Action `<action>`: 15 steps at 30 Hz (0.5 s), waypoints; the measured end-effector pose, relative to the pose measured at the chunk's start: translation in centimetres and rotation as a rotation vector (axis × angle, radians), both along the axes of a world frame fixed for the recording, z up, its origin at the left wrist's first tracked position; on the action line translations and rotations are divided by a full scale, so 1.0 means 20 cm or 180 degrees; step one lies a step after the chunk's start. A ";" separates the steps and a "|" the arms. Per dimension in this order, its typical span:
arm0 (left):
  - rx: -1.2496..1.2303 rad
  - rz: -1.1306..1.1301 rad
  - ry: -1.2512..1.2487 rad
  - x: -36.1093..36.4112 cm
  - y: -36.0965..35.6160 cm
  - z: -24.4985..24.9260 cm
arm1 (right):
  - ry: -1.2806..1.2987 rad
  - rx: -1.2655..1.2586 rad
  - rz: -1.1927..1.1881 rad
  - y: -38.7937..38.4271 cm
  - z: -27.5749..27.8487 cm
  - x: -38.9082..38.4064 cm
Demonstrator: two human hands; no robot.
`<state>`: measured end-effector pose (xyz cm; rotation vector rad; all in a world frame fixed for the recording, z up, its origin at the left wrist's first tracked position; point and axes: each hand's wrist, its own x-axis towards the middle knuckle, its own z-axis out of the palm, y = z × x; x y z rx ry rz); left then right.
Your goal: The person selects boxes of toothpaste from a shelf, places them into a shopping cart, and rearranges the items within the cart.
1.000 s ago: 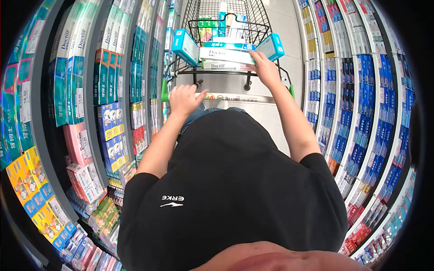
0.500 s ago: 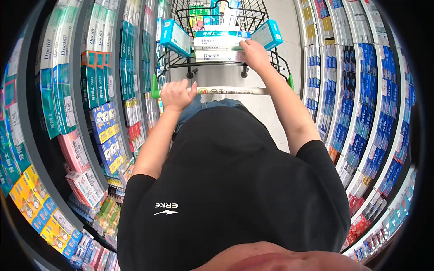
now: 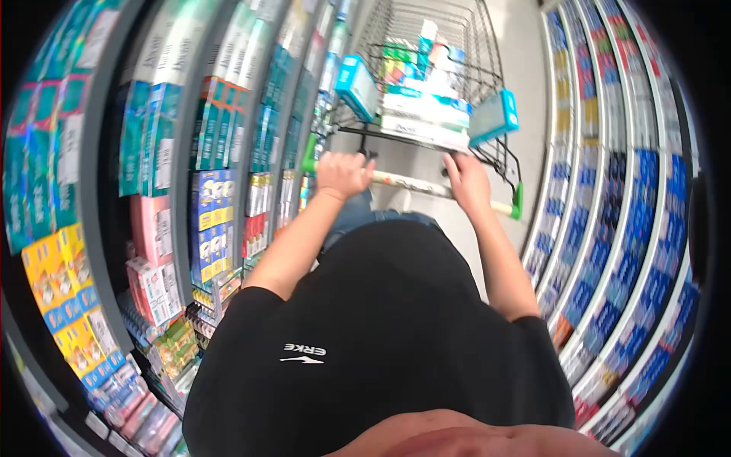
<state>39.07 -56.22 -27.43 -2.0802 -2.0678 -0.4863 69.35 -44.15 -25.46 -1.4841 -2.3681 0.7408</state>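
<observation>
My left hand [image 3: 345, 174] is closed round the left part of the cart's handle bar [image 3: 407, 183]. Over the bar's right part is my right hand [image 3: 468, 180], its fingers stretched forward and a little apart, with the hand slightly blurred. Beyond the bar, white and teal boxes [image 3: 426, 122] lie stacked at the near end of the wire cart [image 3: 487, 57]. A teal box stands tilted at each side of them, one at the left [image 3: 356, 87] and one at the right [image 3: 495, 116].
Shelves of teal, white and yellow boxes [image 3: 57, 263] run close along the left. Shelves with blue and red packages [image 3: 643, 202] curve along the right. Pale floor [image 3: 521, 46] shows between the cart and the right shelves.
My right hand has left the stacked boxes and come back to the handle bar. My left hand keeps its hold. The cart now appears turned and further right in view.
</observation>
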 end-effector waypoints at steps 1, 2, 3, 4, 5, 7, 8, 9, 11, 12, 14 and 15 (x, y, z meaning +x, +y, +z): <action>-0.0046 0.0003 0.0023 0.00 0.02 0.01 | 0.0045 0.0096 -0.0085 -0.04 0.02 0.01; -0.0052 0.0022 0.0006 -0.01 0.05 0.00 | 0.0076 0.0184 -0.0184 -0.06 0.03 0.01; -0.0062 0.0030 -0.0027 -0.02 0.07 0.00 | 0.0143 0.0239 -0.0114 -0.06 0.02 0.00; -0.0011 0.0092 0.0022 -0.03 0.09 0.00 | 0.0087 0.0353 -0.0116 -0.05 0.01 -0.01; -0.0054 0.0091 -0.0007 -0.03 0.12 0.00 | 0.0025 0.0465 -0.0131 -0.03 0.00 -0.02; -0.0052 0.0118 -0.0004 -0.04 0.17 -0.01 | 0.0080 0.0287 -0.0226 0.04 0.05 -0.08; -0.0059 0.0128 -0.0019 -0.05 0.20 -0.02 | -0.0020 0.0088 -0.0327 0.07 0.07 -0.09; -0.0070 0.0130 -0.0041 -0.06 0.23 -0.01 | -0.0128 -0.0115 -0.0435 0.10 0.09 -0.10; -0.0130 0.0152 0.0013 -0.07 0.29 0.01 | -0.0086 -0.0007 -0.0423 0.17 0.04 -0.11; -0.0153 0.0137 -0.0012 -0.08 0.33 0.00 | -0.0205 -0.0064 -0.0423 0.21 0.05 -0.11; -0.0149 0.0123 -0.0039 -0.10 0.39 -0.01 | -0.0448 -0.0140 -0.0427 0.28 0.05 -0.14; -0.0153 0.0131 -0.0019 -0.12 0.42 -0.01 | -0.0446 -0.0114 -0.0426 0.31 0.06 -0.16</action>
